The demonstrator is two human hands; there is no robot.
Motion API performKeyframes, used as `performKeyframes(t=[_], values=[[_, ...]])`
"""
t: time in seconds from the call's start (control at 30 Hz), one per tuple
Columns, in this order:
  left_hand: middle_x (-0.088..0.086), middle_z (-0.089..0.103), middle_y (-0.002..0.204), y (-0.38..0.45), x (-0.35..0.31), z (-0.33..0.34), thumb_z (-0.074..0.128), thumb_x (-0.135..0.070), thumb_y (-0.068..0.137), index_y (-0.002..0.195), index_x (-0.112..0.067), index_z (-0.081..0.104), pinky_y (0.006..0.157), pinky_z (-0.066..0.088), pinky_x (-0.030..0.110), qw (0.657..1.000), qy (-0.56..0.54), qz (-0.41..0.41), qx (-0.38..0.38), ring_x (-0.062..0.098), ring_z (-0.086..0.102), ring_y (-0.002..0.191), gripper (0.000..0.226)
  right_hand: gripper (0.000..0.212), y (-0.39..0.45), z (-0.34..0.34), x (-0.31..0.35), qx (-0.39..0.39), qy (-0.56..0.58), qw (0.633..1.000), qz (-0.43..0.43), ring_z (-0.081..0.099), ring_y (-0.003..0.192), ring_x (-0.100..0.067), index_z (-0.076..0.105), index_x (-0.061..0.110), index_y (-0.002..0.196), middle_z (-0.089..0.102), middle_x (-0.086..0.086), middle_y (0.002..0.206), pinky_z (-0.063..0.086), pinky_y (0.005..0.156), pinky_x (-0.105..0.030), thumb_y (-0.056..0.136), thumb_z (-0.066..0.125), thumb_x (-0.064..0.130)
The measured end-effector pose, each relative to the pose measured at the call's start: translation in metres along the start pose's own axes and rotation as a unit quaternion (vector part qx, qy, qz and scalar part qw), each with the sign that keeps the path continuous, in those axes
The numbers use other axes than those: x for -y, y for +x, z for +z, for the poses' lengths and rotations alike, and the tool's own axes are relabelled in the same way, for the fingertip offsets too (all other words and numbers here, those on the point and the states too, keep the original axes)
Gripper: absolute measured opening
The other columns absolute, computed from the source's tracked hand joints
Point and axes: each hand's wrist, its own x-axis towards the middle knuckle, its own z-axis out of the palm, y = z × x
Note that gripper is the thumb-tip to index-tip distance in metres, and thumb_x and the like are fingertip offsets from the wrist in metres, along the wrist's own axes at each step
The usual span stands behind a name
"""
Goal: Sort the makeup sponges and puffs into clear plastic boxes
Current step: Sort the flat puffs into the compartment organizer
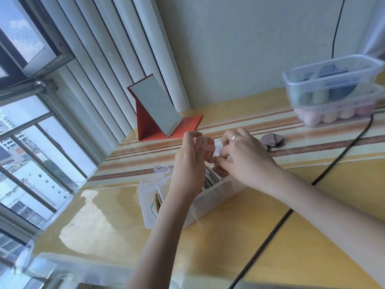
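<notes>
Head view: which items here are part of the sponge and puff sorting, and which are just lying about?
Job:
left hand and right hand, together holding a pink puff packet
divided clear box
two stacked clear boxes of sponges
brown round puffs

Lying about:
red folding mirror
black cable

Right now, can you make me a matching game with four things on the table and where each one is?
Things:
1. mirror
2. stacked boxes
3. brown puffs
4. divided box

Places:
A. under the two hands
B. far right, by the wall
C. on the striped cloth, right of the hands
D. standing near the window blinds

Pairs: 1-D, 2-B, 3-C, 4-A
</notes>
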Motion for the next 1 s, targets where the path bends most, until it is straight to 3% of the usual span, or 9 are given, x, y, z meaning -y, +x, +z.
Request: performKeyframes(t=[0.13,0.23,0.3,0.4,0.53,0.63,0.8,0.93,1.0], values=[[-0.027,0.050,0.088,-0.003,-0.007,-0.003,0.034,-0.007,0.101,0.115,-0.012,0.042,0.063,0.043,0.005,0.999,-0.019,0.009,0.050,-0.018,0.056,0.077,0.017,0.051,0.008,0.005,-0.015,0.070,0.107,0.988,0.082,0.040,0.103,-0.015,0.072,-0.003,0.083,0.058,-0.008,0.105,0.033,0.083,-0.032,0.097,0.049,0.040],[-0.019,0.054,0.085,-0.004,-0.005,-0.001,0.031,0.001,0.099,0.113,-0.015,0.038,0.062,0.045,0.010,0.995,-0.007,0.012,0.094,-0.009,0.059,0.075,0.021,0.047,0.010,0.002,-0.020,0.039,0.196,0.974,0.106,0.055,0.074,-0.021,0.069,-0.005,0.075,0.065,-0.023,0.090,0.031,0.062,-0.022,0.096,0.054,0.034],[-0.011,0.056,0.084,-0.003,-0.003,0.000,0.031,0.001,0.098,0.115,-0.015,0.038,0.062,0.048,0.017,0.995,0.001,0.004,0.101,0.001,0.060,0.076,0.025,0.031,0.009,0.000,-0.020,-0.017,0.232,0.966,0.116,0.051,0.062,-0.013,0.066,0.009,0.078,0.065,-0.008,0.081,0.033,0.054,-0.019,0.093,0.060,0.036],[-0.012,0.057,0.083,-0.004,-0.001,0.001,0.031,0.003,0.096,0.116,-0.013,0.039,0.062,0.045,0.008,0.994,0.001,0.009,0.110,-0.002,0.059,0.076,0.026,0.023,0.010,0.004,-0.019,-0.009,0.241,0.965,0.104,0.048,0.067,0.000,0.059,0.023,0.099,0.060,0.012,0.087,0.038,0.061,-0.022,0.087,0.065,0.042],[0.000,0.063,0.091,-0.003,-0.001,0.002,0.033,-0.001,0.098,0.115,-0.015,0.039,0.068,0.052,0.020,0.994,-0.005,0.014,0.106,0.006,0.063,0.077,0.023,0.007,0.007,0.007,-0.015,-0.069,0.279,0.955,0.077,0.047,0.057,-0.003,0.064,0.019,0.087,0.061,0.010,0.072,0.037,0.057,-0.023,0.085,0.070,0.022],[-0.003,0.054,0.103,-0.003,-0.004,0.003,0.034,-0.013,0.101,0.113,-0.022,0.036,0.076,0.055,0.032,0.994,-0.044,0.001,0.099,0.005,0.066,0.069,0.015,0.016,0.004,0.002,-0.011,-0.127,0.283,0.948,0.069,0.046,0.053,0.000,0.055,0.010,0.074,0.054,0.008,0.063,0.033,0.050,-0.013,0.080,0.070,0.011],[0.005,0.045,0.116,-0.002,-0.004,0.002,0.032,-0.017,0.102,0.121,-0.015,0.037,0.065,0.043,0.006,0.994,-0.053,-0.027,0.087,0.003,0.065,0.065,0.020,0.024,0.002,0.002,-0.008,-0.069,0.271,0.959,0.055,0.045,0.050,0.003,0.050,0.014,0.066,0.050,0.010,0.057,0.033,0.049,-0.010,0.079,0.070,0.007],[0.005,0.044,0.115,-0.002,-0.004,0.002,0.031,-0.016,0.102,0.120,-0.012,0.039,0.063,0.042,0.003,0.994,-0.042,-0.030,0.093,0.004,0.066,0.066,0.020,0.026,0.001,-0.001,-0.005,-0.144,0.298,0.943,0.022,0.046,0.050,0.000,0.051,0.014,0.066,0.052,0.020,0.052,0.031,0.048,-0.011,0.080,0.072,0.011],[0.003,0.045,0.115,-0.002,-0.003,0.002,0.031,-0.016,0.102,0.120,-0.013,0.039,0.066,0.045,0.007,0.995,-0.041,-0.027,0.091,0.006,0.066,0.072,0.020,0.024,0.003,-0.002,-0.006,-0.140,0.291,0.946,0.020,0.046,0.051,-0.002,0.051,0.014,0.070,0.053,0.016,0.053,0.032,0.049,-0.011,0.080,0.073,0.011]])
